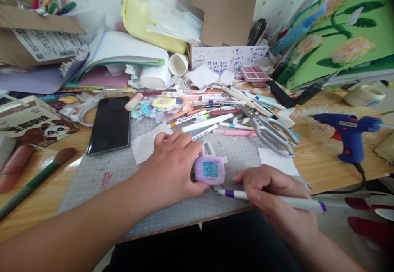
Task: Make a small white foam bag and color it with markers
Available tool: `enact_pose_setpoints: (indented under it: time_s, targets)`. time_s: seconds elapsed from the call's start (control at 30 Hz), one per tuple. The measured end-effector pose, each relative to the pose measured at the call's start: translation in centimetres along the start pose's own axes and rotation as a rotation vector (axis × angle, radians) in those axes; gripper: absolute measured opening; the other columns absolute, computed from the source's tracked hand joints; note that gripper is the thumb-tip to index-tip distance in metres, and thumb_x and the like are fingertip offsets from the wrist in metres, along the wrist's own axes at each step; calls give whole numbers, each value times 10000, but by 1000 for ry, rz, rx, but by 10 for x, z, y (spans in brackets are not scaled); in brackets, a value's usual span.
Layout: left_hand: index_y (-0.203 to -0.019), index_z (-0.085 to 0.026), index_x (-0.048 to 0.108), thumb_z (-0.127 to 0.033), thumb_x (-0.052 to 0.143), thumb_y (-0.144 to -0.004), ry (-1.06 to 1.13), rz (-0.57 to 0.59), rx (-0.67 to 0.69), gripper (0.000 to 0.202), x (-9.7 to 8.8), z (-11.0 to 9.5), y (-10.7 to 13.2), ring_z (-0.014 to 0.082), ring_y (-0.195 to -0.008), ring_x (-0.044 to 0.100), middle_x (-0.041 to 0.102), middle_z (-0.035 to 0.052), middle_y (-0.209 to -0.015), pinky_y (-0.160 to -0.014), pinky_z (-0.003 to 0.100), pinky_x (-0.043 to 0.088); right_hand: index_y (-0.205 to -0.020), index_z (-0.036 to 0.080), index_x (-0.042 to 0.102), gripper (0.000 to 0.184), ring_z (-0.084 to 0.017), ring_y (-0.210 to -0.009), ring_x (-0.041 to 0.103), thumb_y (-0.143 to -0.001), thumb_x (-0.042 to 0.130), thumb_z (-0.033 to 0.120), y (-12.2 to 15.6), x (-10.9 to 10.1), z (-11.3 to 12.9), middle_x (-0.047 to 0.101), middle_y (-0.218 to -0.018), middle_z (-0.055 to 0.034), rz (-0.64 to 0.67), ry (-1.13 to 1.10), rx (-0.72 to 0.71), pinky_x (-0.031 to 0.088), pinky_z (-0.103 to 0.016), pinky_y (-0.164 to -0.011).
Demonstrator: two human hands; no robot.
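Observation:
Between the thumb and fingers of my left hand [177, 165] is a small purple handbag-shaped craft piece [198, 172] with a blue square on its front and a pale loop handle on top. My left hand grips it from its left side, over the grey cutting mat [92, 181]. My right hand [277, 194] is closed round a white marker with purple ends [289, 202]. The marker's tip points left and lies just below the craft piece's lower right edge; I cannot tell if they touch. White paper pieces [278, 161] lie on the mat nearby.
Several markers [203, 124] are heaped behind my hands, with large scissors [271, 130] at their right. A black phone [109, 126] lies left on the mat. A blue hot glue gun [351, 132] with a cord stands at the right; a makeup brush [43, 177] lies far left.

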State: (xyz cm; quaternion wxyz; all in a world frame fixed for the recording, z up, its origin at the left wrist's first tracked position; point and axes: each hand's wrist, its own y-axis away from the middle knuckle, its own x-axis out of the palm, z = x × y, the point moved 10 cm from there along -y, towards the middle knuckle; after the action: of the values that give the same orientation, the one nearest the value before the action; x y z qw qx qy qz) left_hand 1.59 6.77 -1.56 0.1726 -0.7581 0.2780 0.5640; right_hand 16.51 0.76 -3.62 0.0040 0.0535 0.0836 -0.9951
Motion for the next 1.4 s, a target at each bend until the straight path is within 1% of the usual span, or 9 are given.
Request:
enact_pose_setpoints:
  time_s: [0.13,0.27,0.4,0.5,0.73,0.97,1.1,1.27,1.4]
  targets:
    - [-872,-203,580,-585,723,-613,-12,15,-13,483,2,2,0,323,-954,507,554,54,-910,-818,500,312,-715,250,614,139,-182,-642,553,-823,579,169,4,-10,8,527,-581,26,-107,-61,-79,483,-427,-815]
    - [-877,-201,574,-632,718,-608,-17,21,0,529,3,3,-1,321,-944,510,559,59,-914,-813,497,315,-716,253,617,138,-182,-637,545,-808,585,155,8,-5,6,531,-588,25,-65,-23,-76,477,-442,-827]
    - [-862,-195,573,-628,724,-604,-15,4,-6,526,2,1,-1,327,-941,509,560,63,-908,-828,508,315,-754,263,629,144,-208,-721,583,-828,574,153,14,-16,9,556,-619,10,-161,19,-104,482,-425,-816]
    - [-850,-192,569,-614,723,-616,-29,-15,-9,507,2,-2,0,329,-939,510,567,70,-909,-834,513,312,-735,250,624,138,-211,-732,583,-820,591,146,15,-6,6,564,-633,4,-51,84,-59,483,-434,-831]
    - [-778,-199,545,-771,690,-493,56,86,-5,655,3,5,0,314,-887,524,561,40,-847,-800,469,324,-745,243,649,154,-169,-623,521,-837,583,139,13,-18,6,523,-570,24,-160,-106,-126,492,-432,-827]
    - [-1169,-279,538,-465,799,-607,184,70,169,647,-5,-1,2,267,-1039,477,537,22,-1040,-897,400,309,-806,248,651,127,-187,-672,561,-843,590,143,16,-20,6,567,-624,8,-168,-51,-151,501,-437,-802]
    - [-1158,-269,559,-401,780,-636,187,75,189,581,2,-3,2,253,-1017,491,543,15,-1023,-892,395,301,-754,239,632,107,-190,-700,577,-826,615,163,13,-17,1,578,-647,3,-155,-15,-87,493,-397,-779]
    - [-1095,-247,591,-362,737,-681,176,81,219,455,7,-7,0,239,-967,514,548,14,-976,-865,396,291,-693,225,646,121,-153,-578,512,-790,607,164,7,-16,1,534,-551,31,-142,-204,-77,488,-418,-797]
    - [-1085,-232,595,-415,771,-640,178,89,214,512,9,-8,-1,244,-969,514,546,16,-974,-868,400,283,-702,229,666,134,-150,-552,503,-773,596,140,6,-21,1,540,-527,33,-197,-257,-74,489,-395,-772]
